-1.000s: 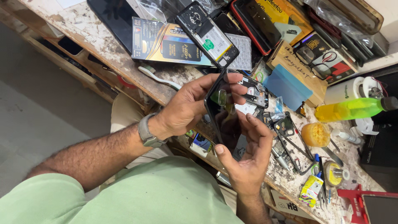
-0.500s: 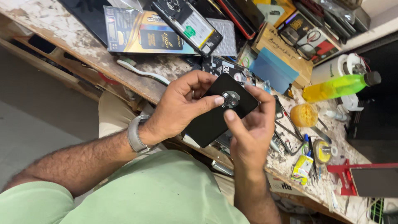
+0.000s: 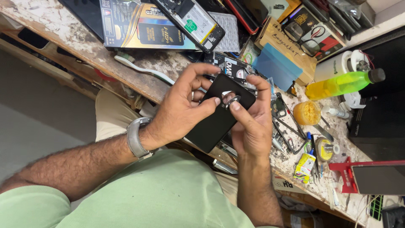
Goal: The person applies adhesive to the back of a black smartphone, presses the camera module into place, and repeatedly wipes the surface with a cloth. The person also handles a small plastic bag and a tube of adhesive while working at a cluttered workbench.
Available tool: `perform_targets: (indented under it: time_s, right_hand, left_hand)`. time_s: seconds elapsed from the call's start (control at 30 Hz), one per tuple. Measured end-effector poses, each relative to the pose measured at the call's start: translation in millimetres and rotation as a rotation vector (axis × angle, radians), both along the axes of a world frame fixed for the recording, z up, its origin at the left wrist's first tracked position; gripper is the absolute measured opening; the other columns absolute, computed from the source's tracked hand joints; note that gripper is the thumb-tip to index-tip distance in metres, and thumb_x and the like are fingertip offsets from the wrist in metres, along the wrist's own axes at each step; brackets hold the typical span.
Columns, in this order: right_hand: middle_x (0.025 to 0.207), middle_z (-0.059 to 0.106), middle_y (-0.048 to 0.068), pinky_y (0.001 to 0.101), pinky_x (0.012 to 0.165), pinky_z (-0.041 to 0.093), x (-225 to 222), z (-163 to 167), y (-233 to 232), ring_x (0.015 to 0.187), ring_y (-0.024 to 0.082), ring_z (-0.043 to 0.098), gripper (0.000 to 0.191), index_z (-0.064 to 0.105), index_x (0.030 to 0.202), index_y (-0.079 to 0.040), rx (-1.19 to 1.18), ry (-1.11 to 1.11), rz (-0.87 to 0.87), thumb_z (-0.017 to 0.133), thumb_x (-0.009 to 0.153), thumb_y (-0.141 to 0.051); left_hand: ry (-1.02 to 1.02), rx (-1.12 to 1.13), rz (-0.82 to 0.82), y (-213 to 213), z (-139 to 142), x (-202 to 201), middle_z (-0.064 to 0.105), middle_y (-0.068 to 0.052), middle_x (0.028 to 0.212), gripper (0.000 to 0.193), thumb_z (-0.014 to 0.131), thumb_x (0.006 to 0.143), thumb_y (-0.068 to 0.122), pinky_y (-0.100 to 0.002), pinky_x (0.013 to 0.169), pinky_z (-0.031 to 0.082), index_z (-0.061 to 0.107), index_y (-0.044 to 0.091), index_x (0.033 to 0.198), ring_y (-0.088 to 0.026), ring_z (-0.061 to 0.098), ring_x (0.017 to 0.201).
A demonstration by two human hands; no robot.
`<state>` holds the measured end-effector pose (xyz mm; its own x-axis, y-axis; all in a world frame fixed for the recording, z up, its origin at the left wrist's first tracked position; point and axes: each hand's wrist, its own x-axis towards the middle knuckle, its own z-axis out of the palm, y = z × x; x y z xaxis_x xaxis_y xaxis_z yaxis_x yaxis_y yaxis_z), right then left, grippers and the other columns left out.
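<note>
Both hands clamp the black phone case (image 3: 217,114), held up above the near edge of the cluttered surface (image 3: 63,31). Left hand (image 3: 179,112) wraps the case's left side, thumb pressed by the metal ring (image 3: 231,100) on its back. Right hand (image 3: 251,122) has a narrow grip, thumb and forefinger pinching at that ring. Ring looks lifted partway, not yet settled. Beyond, a toothbrush (image 3: 143,69) lies left, a green bottle (image 3: 337,84) far right.

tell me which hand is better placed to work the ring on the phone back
Right hand: its thumb tip sits on the metal ring. Left hand grips the black phone, steadying it.
</note>
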<state>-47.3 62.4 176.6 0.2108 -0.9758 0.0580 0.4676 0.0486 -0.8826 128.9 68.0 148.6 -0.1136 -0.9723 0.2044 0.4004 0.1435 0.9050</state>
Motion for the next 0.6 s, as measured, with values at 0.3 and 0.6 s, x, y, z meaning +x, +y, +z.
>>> perform_targets:
  time_s: [0.3,0.6]
  right_hand:
    - [0.121,0.062,0.006,0.0323,0.100,0.054,-7.0,-19.2,-12.1,0.111,0.015,0.064,0.035,0.054,0.125,-0.009,-0.136,0.033,-0.032,0.067,0.099,0.010]
    - [0.132,0.063,0.010,0.0329,0.115,0.044,-9.4,-15.6,-12.9,0.126,0.018,0.058,0.018,0.063,0.116,-0.004,-0.495,0.542,-0.171,0.068,0.100,0.002]
  left_hand:
    - [-0.242,-0.178,0.126,5.0,8.4,1.1,0.065,-0.001,0.107,0.014,0.070,0.099,0.008,-0.022,0.074,0.057,0.068,0.006,0.112,-0.005,0.065,0.092]
    - [-0.303,-0.188,0.201,-1.9,10.9,0.8,0.064,-0.002,0.104,0.011,0.074,0.098,0.012,-0.022,0.072,0.053,0.073,0.005,0.107,-0.008,0.064,0.091]
